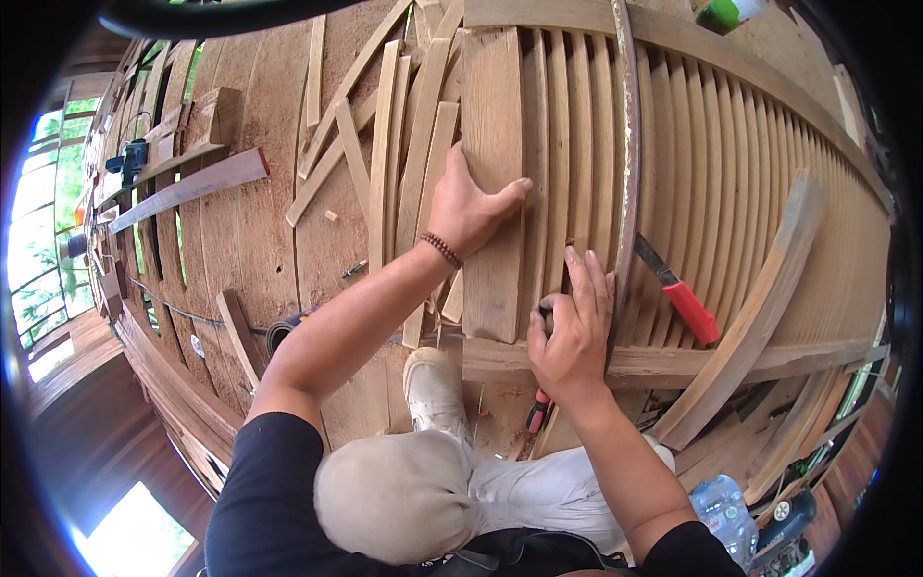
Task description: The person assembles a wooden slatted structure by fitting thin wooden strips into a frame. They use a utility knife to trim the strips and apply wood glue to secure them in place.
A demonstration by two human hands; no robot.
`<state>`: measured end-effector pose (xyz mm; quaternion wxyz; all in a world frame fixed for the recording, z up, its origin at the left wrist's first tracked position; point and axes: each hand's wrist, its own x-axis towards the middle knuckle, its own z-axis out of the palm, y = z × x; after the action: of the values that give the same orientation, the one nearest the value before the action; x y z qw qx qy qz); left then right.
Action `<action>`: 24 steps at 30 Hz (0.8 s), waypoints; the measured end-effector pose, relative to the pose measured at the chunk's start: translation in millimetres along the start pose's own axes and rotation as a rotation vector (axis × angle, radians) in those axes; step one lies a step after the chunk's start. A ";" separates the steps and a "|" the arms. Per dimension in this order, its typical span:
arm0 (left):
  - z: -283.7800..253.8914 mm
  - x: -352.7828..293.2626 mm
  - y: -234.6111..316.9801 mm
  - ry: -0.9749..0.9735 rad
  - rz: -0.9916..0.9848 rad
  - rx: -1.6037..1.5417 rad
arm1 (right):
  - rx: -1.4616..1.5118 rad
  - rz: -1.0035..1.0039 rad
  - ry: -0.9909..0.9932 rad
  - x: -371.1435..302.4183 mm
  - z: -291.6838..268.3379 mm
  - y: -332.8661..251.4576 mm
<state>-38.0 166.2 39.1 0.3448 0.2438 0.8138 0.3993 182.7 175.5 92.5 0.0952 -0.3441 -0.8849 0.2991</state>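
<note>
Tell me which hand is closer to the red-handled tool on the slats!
Right. The right hand is just left of the red-handled tool, across the long bar; the left hand is farther left, on the wide board.

Left forearm [351, 317] runs up from the lower left to the left hand [466, 213] near the middle of the frame, wrist pretty straight, thumb stuck out to the right and index finger pointing up, tho the other fingers are mostly hidden. Right forearm [646, 471] comes in from the lower right, with the right hand [574, 337] just right of centre, back of it up, a couple fingers stretched toward the top and thumb bent in on the left side. Bent left knee [394, 490] sits bottom centre.
</note>
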 end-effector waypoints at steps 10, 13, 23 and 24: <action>-2.7 -2.4 5.9 0.008 0.030 0.050 | 0.002 -0.017 0.002 -0.1 5.1 4.8; -2.3 -6.9 13.3 0.040 0.066 0.051 | -0.003 -0.020 0.010 0.5 5.2 5.1; -1.6 -10.8 13.6 0.088 0.173 0.008 | -0.035 -0.018 0.038 1.8 4.9 -0.5; 1.0 -8.8 6.8 0.108 0.196 0.029 | -0.019 -0.023 0.039 2.2 4.5 -0.6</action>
<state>-30.7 164.6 47.5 0.2562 0.3053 0.8091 0.4320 179.0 174.5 89.2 0.1126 -0.3408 -0.8894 0.2830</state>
